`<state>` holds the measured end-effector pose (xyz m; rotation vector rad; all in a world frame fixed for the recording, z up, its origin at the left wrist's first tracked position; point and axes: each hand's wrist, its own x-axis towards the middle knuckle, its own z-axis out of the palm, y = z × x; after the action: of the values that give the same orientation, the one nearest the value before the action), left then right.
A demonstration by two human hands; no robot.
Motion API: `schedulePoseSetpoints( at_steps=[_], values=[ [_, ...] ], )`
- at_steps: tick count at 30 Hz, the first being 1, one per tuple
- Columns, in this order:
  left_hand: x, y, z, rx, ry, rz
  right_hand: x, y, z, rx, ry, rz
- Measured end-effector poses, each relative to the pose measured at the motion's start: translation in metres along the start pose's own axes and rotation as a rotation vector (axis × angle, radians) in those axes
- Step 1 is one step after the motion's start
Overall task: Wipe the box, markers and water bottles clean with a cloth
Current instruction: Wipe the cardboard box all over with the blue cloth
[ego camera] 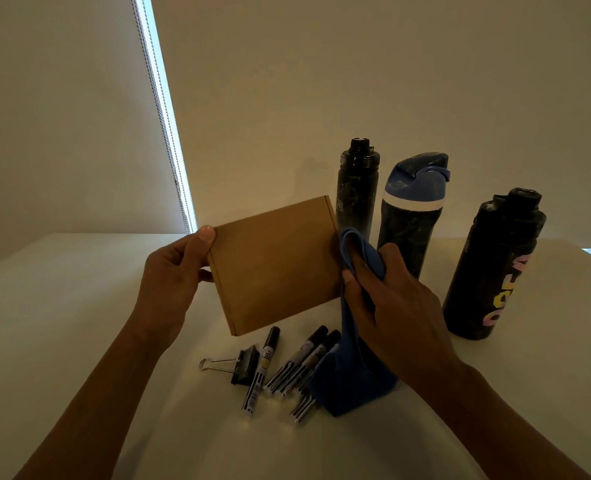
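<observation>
A person's left hand (pixel 172 271) grips the left edge of a flat brown cardboard box (pixel 276 265), thumb pressed on the upper left corner and fingers curled behind, holding it tilted above a white table (pixel 62 306) in dim light. At the box's right edge the right hand (pixel 394 306) clutches a blue cloth (pixel 352 375), fingers curled round a bunched fold of it; the fold touches that edge, and the rest of the cloth hangs down to the table below the box's lower right corner. Just below the box, black-capped markers (pixel 301 365) lie on the table, one apart to the left and the others side by side, their lower ends partly covered by the cloth. A black binder clip (pixel 242 363) lies below the box's lower left corner, touching the lone marker. Three water bottles stand upright on the table: a black bottle (pixel 356 192) just behind the box's upper right corner, a blue-lidded bottle (pixel 411 216) to the right of the box, and a lettered black bottle (pixel 488 271) farthest right of it. A bead chain (pixel 162 116) hangs by a bright window strip, above and left of the box.
</observation>
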<state>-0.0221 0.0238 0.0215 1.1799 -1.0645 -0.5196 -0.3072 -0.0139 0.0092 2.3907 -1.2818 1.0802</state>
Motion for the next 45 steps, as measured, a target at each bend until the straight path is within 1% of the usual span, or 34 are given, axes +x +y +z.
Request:
schedulePoseSetpoints(
  at_steps=[3, 5, 8, 12, 16, 18, 20, 21, 24, 25, 27, 29, 31, 33, 38, 41, 43, 45],
  values=[
    [0.002, 0.0, -0.003, -0.014, 0.03, -0.019, -0.005, 0.0, 0.0, -0.008, -0.017, -0.022],
    [0.003, 0.001, -0.005, -0.034, 0.052, -0.036, -0.006, -0.001, 0.002, -0.025, 0.018, -0.072],
    [0.004, 0.003, -0.009, -0.075, 0.083, -0.061, -0.009, -0.004, 0.006, 0.013, 0.097, -0.16],
    [0.004, 0.004, -0.01, -0.08, 0.093, -0.062, -0.012, -0.006, 0.004, 0.038, -0.01, -0.081],
    [0.006, 0.003, -0.012, -0.054, 0.101, -0.067, -0.012, -0.005, 0.001, 0.05, 0.057, -0.088],
    [0.006, 0.002, -0.012, -0.058, 0.063, -0.069, -0.009, -0.006, 0.004, 0.06, 0.097, -0.101],
    [0.005, 0.002, -0.01, -0.055, 0.014, -0.064, -0.007, -0.005, 0.01, 0.053, 0.187, -0.135],
    [0.005, 0.001, -0.008, -0.047, -0.002, -0.062, -0.005, -0.005, 0.01, 0.052, 0.204, -0.137],
    [0.003, 0.0, -0.002, -0.046, 0.003, -0.063, -0.002, -0.004, 0.003, 0.067, 0.048, -0.029],
    [0.003, 0.0, -0.001, -0.054, 0.016, -0.066, -0.005, -0.004, 0.0, 0.07, 0.023, -0.006],
    [0.003, 0.001, -0.001, -0.077, 0.047, -0.076, -0.007, -0.002, -0.003, 0.05, 0.017, -0.02],
    [0.003, 0.003, -0.002, -0.094, 0.067, -0.082, -0.007, 0.0, -0.002, 0.031, -0.028, -0.016],
    [0.001, 0.005, 0.001, -0.097, 0.062, -0.084, -0.007, -0.001, 0.0, 0.024, -0.011, -0.024],
    [-0.003, 0.005, 0.008, -0.094, 0.042, -0.081, -0.007, -0.005, 0.004, 0.029, -0.002, -0.047],
    [-0.012, 0.0, 0.024, -0.117, 0.031, -0.107, -0.02, -0.026, 0.011, 0.119, -0.148, -0.186],
    [-0.013, 0.0, 0.025, -0.162, 0.035, -0.137, -0.025, -0.033, 0.016, 0.102, -0.227, -0.275],
    [-0.013, 0.001, 0.025, -0.172, 0.04, -0.145, -0.023, -0.031, 0.018, 0.09, -0.242, -0.294],
    [-0.013, 0.002, 0.025, -0.163, 0.051, -0.147, -0.022, -0.027, 0.018, 0.107, -0.224, -0.292]
  ],
)
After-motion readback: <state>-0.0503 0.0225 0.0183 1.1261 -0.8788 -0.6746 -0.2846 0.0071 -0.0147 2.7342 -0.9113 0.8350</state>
